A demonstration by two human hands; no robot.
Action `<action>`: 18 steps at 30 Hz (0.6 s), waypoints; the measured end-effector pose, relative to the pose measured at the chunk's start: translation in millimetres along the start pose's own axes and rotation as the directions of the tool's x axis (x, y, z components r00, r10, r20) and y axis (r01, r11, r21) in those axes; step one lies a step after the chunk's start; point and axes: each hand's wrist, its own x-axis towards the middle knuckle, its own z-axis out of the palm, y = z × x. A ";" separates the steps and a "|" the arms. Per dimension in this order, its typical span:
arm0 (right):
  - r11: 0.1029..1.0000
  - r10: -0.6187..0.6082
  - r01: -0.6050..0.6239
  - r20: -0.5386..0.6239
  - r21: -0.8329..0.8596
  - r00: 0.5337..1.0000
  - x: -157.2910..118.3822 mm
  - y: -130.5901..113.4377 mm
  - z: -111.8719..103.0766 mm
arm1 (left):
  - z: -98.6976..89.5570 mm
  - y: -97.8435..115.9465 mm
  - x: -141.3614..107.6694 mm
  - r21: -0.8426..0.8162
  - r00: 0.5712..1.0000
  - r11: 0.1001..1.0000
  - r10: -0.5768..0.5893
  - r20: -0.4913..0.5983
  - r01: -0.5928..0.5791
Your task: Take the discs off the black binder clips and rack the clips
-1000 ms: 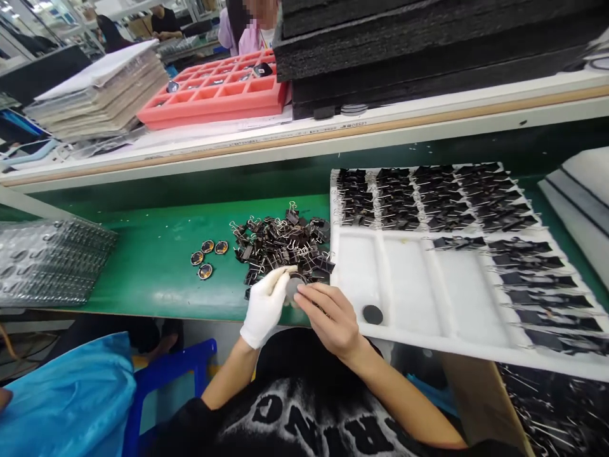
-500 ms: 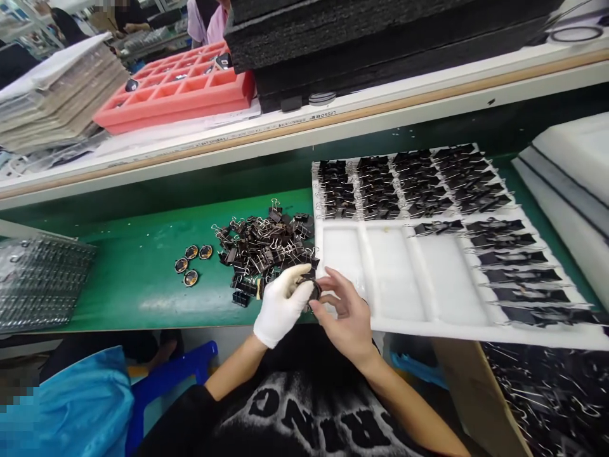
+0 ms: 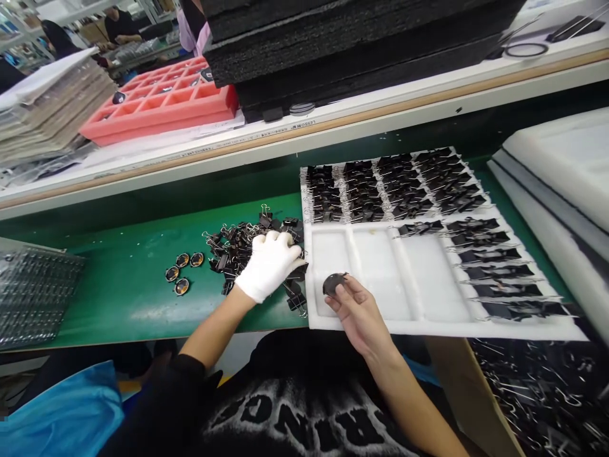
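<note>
Holding: the right hand (image 3: 359,315), bare, has its thumb and fingers clamped on a dark round disc (image 3: 333,284).
Disc in the grip: it sits out at the fingertips, thumb on the near face, most of it jutting left and away from the palm; it is tilted, and shows against the front left compartment of the white foam tray (image 3: 431,270).
Gloved side: the left hand (image 3: 271,263) lies palm down over the pile of black binder clips (image 3: 231,246), fingers curled; the fingertips are hidden, so I cannot tell whether they are apart, together or clamped on a clip.
Tray: rows of black binder clips fill the four rear compartments and more line the front right one.
Green tabletop (image 3: 117,279): four round black-and-orange pieces (image 3: 181,286) lie left of the pile, near one another.
</note>
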 end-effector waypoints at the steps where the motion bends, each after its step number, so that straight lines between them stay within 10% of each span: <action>1: 1.000 0.013 -0.013 -0.020 0.022 1.000 0.2 -0.7 0.7 | -1.2 -3.8 4.9 0.016 0.998 0.999 0.044 0.044 -0.044; 5: 1.000 -0.009 0.009 0.002 0.000 1.000 -1.4 -4.7 6.4 | -8.1 -8.9 5.1 -0.136 0.994 0.986 0.091 -0.063 -0.099; 9: 0.982 -0.141 0.155 0.132 -0.107 0.981 -2.4 -7.8 13.8 | -10.1 20.3 -15.0 -0.523 0.930 0.852 -0.204 -0.306 0.015; 14: 0.939 -0.222 0.287 0.306 -0.188 0.926 -0.3 -10.0 14.4 | 6.6 59.9 -45.4 -0.784 0.897 0.606 -0.410 -0.163 0.134; 18: 0.913 -0.202 0.319 0.399 -0.252 0.894 -1.1 -14.5 4.6 | 11.5 48.7 -63.4 -0.698 0.904 0.697 -0.390 -0.176 0.165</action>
